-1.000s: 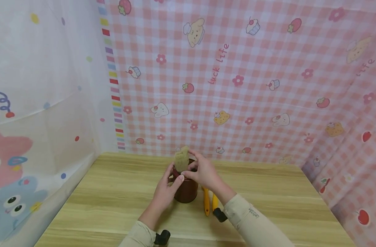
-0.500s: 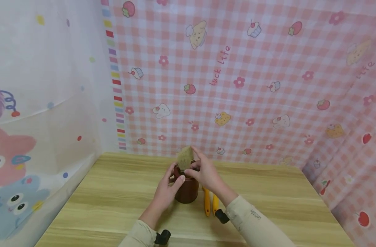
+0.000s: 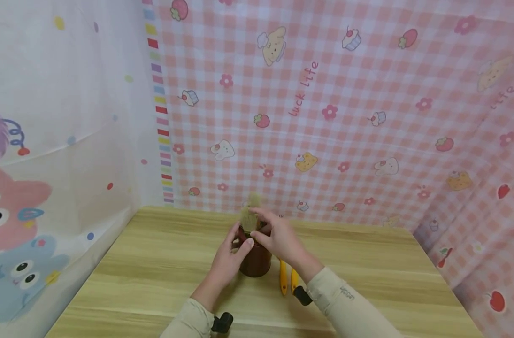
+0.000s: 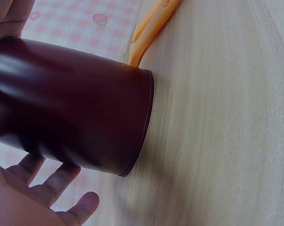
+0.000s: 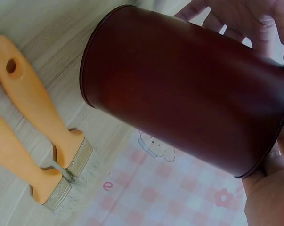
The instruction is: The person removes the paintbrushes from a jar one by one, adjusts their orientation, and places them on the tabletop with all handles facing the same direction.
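Observation:
A dark red cylindrical holder (image 3: pixel 257 262) stands on the table. My left hand (image 3: pixel 226 258) grips its left side, with the thumb at the rim. Pale bristles of a paintbrush (image 3: pixel 249 220) stick up out of the holder's mouth, and more pale bristles show just behind them. My right hand (image 3: pixel 282 237) reaches over the rim and pinches this paintbrush between thumb and fingers; its handle is hidden in the holder. In the right wrist view, the holder (image 5: pixel 184 89) fills the middle, and left-hand fingers (image 5: pixel 236 23) lie along its far side.
Two paintbrushes with orange handles lie on the table to the right of the holder: one handle (image 5: pixel 33 89) and the other handle (image 5: pixel 12 148) are side by side. A pink checked cloth (image 3: pixel 324 136) hangs behind the wooden table (image 3: pixel 155 263).
The bristles in my right hand have turned, from narrow to broad to narrow, and more bristles now show behind. My right index finger has shifted left across them. My left hand stays on the holder.

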The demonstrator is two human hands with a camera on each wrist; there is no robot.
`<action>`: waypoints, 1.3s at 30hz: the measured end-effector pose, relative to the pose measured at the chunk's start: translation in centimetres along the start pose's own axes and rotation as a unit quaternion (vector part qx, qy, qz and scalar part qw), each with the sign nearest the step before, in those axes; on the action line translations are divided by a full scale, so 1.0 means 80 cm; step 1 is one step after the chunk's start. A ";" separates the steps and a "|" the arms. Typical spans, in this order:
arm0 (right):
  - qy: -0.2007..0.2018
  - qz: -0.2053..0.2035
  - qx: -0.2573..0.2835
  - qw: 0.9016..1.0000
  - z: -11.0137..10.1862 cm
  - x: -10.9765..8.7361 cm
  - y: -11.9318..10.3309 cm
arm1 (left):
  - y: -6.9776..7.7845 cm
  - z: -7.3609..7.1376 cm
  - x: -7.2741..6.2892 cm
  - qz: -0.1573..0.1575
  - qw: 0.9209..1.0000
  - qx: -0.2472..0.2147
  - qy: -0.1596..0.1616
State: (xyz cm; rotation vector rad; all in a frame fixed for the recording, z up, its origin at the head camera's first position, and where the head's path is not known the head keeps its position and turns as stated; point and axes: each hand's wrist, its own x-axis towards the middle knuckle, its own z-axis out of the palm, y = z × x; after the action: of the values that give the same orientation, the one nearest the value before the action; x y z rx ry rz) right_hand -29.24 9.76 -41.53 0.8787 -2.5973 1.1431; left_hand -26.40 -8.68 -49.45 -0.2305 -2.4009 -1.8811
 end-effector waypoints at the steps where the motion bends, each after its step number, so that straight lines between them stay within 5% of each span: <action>1: -0.005 -0.006 -0.004 1.000 0.001 0.000 -0.001 | 0.000 0.000 0.000 -0.002 1.000 -0.001 0.000; 13: 0.001 -0.017 -0.004 1.000 0.002 0.001 -0.003 | 0.002 0.000 -0.002 0.004 1.000 0.005 -0.005; 22: -0.068 -0.011 0.009 0.998 -0.005 0.005 -0.007 | 0.003 -0.002 -0.001 0.000 1.000 0.011 -0.005; 26: -0.029 -0.007 0.038 0.999 -0.006 0.004 -0.007 | 0.003 0.000 -0.001 0.003 1.000 0.010 -0.004; 31: 0.063 -0.056 0.044 0.995 -0.018 0.011 -0.016 | 0.003 0.001 0.001 0.006 1.000 0.017 0.007; 39: 0.113 -0.028 0.135 0.984 -0.056 0.021 -0.036 | 0.001 0.001 0.003 0.013 1.000 0.014 0.010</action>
State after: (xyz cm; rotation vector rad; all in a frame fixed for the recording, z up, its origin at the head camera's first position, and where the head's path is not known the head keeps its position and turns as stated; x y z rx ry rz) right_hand -29.29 10.70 -36.03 0.8108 -2.2578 1.5067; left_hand -26.59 -8.55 -49.37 -0.2367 -2.3983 -1.8282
